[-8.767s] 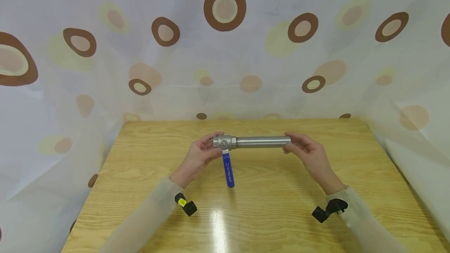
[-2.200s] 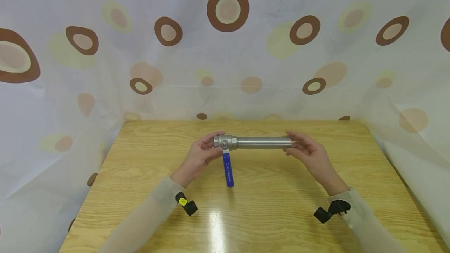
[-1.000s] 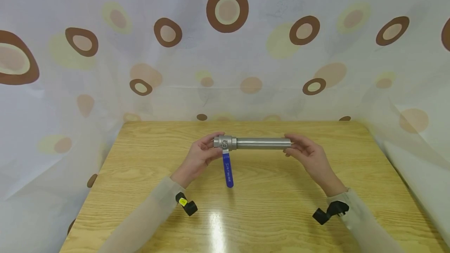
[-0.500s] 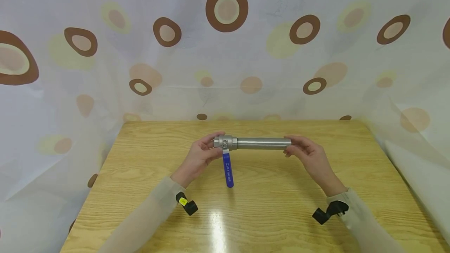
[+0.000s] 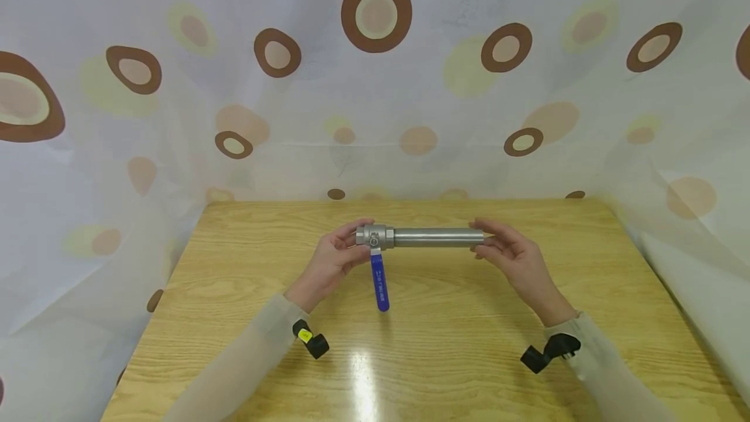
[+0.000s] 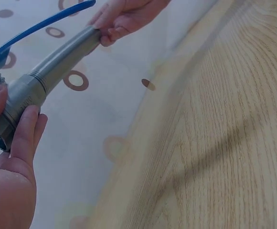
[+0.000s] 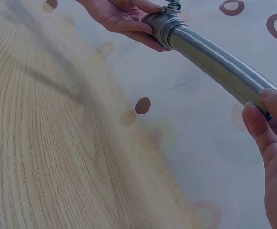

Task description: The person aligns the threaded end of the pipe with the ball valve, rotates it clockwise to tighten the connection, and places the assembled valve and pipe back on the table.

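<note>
My left hand [image 5: 331, 262] grips a steel ball valve [image 5: 375, 237] by its body, thumb in front and fingers behind. From the valve a blue lever handle [image 5: 380, 284] points down toward me in the head view. A straight steel pipe [image 5: 439, 238] runs level from the valve's right side, its end seated in the hex collar. At the pipe's free end, my right hand [image 5: 518, 262] pinches it between thumb and fingers. The left wrist view shows the valve's open bore [image 6: 0, 136] beside my palm. In the right wrist view, thumb and fingertip [image 7: 256, 119] press the pipe's end.
Valve and pipe are held above a wood-grain table [image 5: 433, 357], where their shadow [image 6: 210, 160] falls. A white sheet [image 5: 305, 103] with brown and yellow spots stands behind the table and along both sides.
My right fingertips shift slightly around the pipe's end, the forefinger now reaching a little further over it than half a second ago. The left hand, valve and lever keep practically the same place.
</note>
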Available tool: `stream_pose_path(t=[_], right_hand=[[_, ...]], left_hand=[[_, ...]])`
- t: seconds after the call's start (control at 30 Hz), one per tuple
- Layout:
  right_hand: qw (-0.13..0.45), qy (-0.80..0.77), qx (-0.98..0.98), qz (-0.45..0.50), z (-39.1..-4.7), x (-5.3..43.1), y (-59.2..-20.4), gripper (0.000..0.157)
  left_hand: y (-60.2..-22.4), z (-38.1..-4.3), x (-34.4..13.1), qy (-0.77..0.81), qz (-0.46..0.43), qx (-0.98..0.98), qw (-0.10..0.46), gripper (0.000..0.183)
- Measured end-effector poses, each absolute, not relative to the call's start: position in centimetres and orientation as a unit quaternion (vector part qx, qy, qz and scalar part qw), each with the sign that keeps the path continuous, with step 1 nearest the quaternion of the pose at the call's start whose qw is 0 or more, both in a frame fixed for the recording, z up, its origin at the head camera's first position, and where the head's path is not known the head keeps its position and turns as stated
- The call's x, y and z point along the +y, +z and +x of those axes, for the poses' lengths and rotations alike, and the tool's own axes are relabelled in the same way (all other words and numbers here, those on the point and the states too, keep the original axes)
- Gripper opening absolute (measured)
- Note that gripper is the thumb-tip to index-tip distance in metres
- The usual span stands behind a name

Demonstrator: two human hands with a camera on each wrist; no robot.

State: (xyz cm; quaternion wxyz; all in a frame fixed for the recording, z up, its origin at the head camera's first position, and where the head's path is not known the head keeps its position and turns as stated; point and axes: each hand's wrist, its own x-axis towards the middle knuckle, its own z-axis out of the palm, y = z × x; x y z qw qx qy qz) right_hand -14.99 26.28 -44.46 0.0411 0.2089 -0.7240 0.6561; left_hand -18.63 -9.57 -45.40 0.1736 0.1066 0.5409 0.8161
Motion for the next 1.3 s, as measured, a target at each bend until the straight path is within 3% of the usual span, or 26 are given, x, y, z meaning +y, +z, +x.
stream_pose_path(t=[0.8, 1.13, 1.3], right_hand=[[0.058, 0.628, -0.760, 0.153, -14.86, 26.16, -44.30, 0.035], [0.024, 0.679, -0.710, 0.185, -14.71, 26.40, -44.23, 0.051], [0.029, 0.677, -0.711, 0.187, -14.69, 26.50, -44.26, 0.047]], left_hand=[[-45.19, -18.62, -9.46, 0.810, 0.109, 0.549, 0.176, 0.055], [-44.95, -18.44, -9.33, 0.814, 0.109, 0.544, 0.173, 0.052], [-45.07, -18.50, -9.29, 0.814, 0.106, 0.544, 0.173, 0.052]])
